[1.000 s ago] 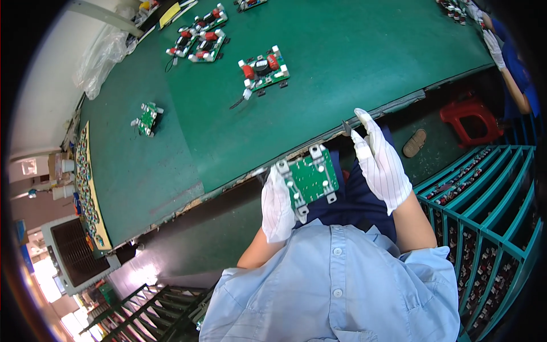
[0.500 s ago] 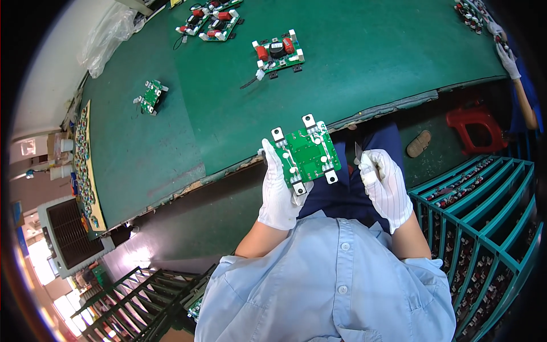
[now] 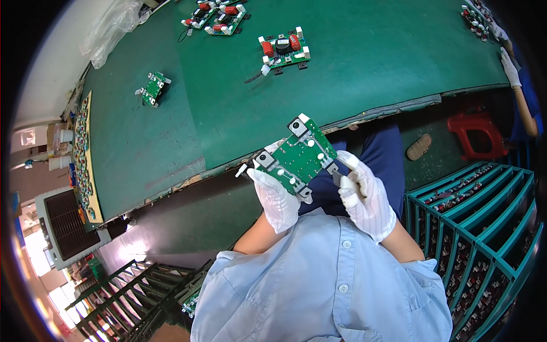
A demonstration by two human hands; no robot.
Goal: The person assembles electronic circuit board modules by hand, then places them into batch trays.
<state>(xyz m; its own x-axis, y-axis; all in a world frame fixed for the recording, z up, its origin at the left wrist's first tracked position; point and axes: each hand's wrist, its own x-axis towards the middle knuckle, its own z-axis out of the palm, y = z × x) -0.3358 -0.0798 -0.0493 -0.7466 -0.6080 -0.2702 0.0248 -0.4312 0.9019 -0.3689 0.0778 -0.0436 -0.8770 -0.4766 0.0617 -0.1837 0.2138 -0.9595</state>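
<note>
— Left hand (image 3: 276, 199), pls: what is its state?
— White-gloved, fingers bent firmly around the left edge of a green circuit board (image 3: 302, 161), so it has the board in grasp. A small white piece (image 3: 241, 170) sticks out just beside this hand, to the left.
— And R. side?
— Right hand (image 3: 367, 202), also gloved, is nearly closed, fingertips together on a small dark tool (image 3: 336, 178). Tool is at the lower right corner of the board; if they touch, I cannot tell.
— Pos. of the board, pls?
— Above the lap, approx. between both hands, turned diagonally. Its face w/ whitish blobs is visible, plus four tabs w/ holes, at the corners.
— OK. What stands around?
— On the R., near the person, a teal rack (image 3: 494, 257) w/ many small parts. In front, the green bench (image 3: 239, 114).
— What is on the bench?
— A smaller board (image 3: 152, 89) lies to the left, alone. More to the middle, a board w/ red and black parts (image 3: 283, 48), well apart from it. Behind, a group of similar boards (image 3: 222, 23), partly cut by the upper edge of the view.
— And far R.?
— Red stool (image 3: 476, 121) on the floor, then a co-worker's gloved hand (image 3: 510, 68) near the bench edge, and a heap of parts (image 3: 476, 23) on the bench, close to that person.
</note>
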